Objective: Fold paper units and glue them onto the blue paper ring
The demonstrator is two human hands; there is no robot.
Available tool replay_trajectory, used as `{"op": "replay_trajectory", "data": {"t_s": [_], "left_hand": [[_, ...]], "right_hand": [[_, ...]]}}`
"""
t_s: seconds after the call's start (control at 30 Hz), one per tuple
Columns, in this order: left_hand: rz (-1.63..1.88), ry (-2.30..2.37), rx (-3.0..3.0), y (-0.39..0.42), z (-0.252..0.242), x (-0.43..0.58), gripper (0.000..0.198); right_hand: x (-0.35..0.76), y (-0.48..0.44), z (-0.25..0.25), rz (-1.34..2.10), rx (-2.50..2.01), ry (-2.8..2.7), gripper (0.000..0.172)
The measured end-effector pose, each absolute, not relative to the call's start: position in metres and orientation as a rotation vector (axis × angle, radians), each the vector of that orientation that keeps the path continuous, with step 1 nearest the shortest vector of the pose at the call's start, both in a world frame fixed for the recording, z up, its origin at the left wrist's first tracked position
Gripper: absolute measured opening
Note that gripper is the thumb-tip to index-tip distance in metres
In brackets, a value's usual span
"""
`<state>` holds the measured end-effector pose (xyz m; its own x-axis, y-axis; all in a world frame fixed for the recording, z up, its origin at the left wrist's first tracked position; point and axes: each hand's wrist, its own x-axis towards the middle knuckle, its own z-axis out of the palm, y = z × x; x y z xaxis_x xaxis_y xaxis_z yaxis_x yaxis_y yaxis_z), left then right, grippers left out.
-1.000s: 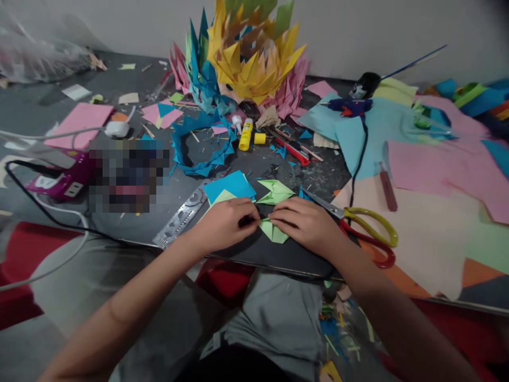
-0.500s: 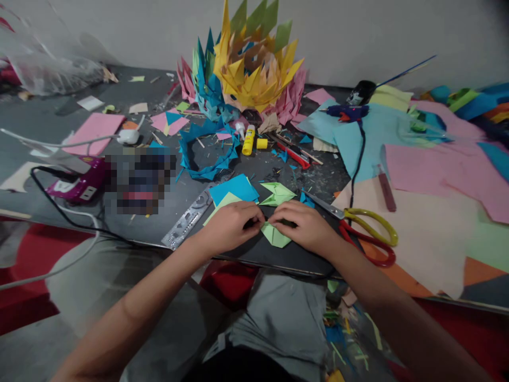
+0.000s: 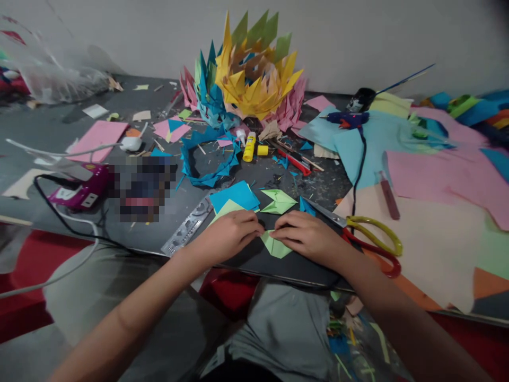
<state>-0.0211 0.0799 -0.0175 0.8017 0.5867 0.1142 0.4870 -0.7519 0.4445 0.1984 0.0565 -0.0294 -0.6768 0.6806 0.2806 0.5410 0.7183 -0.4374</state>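
A piece of light green folded paper [image 3: 277, 249] lies at the table's front edge, with crease lines on its face. My left hand [image 3: 235, 232] has its fingers pinched together at the paper's upper left corner. On the upper right side, my right hand [image 3: 307, 236] presses its closed fingers onto the same paper. Just beyond them is a finished-looking green folded piece [image 3: 278, 201] with pointed ends. Blue paper squares [image 3: 234, 196] lie behind my left hand, with a green sheet [image 3: 227, 208] partly under it.
Scissors [image 3: 371, 233] lie right of my right hand, and a clear ruler [image 3: 189, 225] is on the left. Behind are a blue paper ring [image 3: 191, 172], a glue stick [image 3: 249, 147], a red cutter [image 3: 294, 161], a glue gun [image 3: 345, 119] and yellow folded-paper work [image 3: 254, 101].
The view has tilted up slightly, so everything sits a little lower. My fingertips have drawn slightly apart along the green paper's upper edge.
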Motion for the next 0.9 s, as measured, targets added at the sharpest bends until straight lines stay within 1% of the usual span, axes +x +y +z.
{"op": "replay_trajectory", "data": {"t_s": [0.23, 0.33, 0.4, 0.5, 0.57, 0.8, 0.9], "left_hand": [[0.283, 0.930, 2.858, 0.068, -0.003, -0.024, 0.019], [0.412, 0.985, 2.831, 0.055, -0.001, -0.020, 0.022], [0.504, 0.922, 2.783, 0.046, -0.004, -0.016, 0.022], [0.499, 0.926, 2.734, 0.036, -0.011, -0.014, 0.030], [0.460, 0.979, 2.707, 0.034, -0.013, -0.015, 0.031], [0.505, 1.011, 2.729, 0.037, -0.013, -0.017, 0.025], [0.454, 0.999, 2.771, 0.037, -0.011, -0.015, 0.024]], "right_hand": [[0.199, 0.055, -0.032, 0.385, -0.971, -2.525, 0.022], [0.199, 0.055, -0.031, 0.377, -0.971, -2.552, 0.023], [0.198, 0.055, -0.029, 0.390, -0.986, -2.556, 0.023], [0.196, 0.053, -0.025, 0.406, -1.054, -2.547, 0.023], [0.195, 0.052, -0.023, 0.413, -1.107, -2.544, 0.023], [0.195, 0.051, -0.025, 0.421, -1.134, -2.510, 0.023], [0.196, 0.053, -0.027, 0.423, -1.103, -2.499, 0.025]]}}
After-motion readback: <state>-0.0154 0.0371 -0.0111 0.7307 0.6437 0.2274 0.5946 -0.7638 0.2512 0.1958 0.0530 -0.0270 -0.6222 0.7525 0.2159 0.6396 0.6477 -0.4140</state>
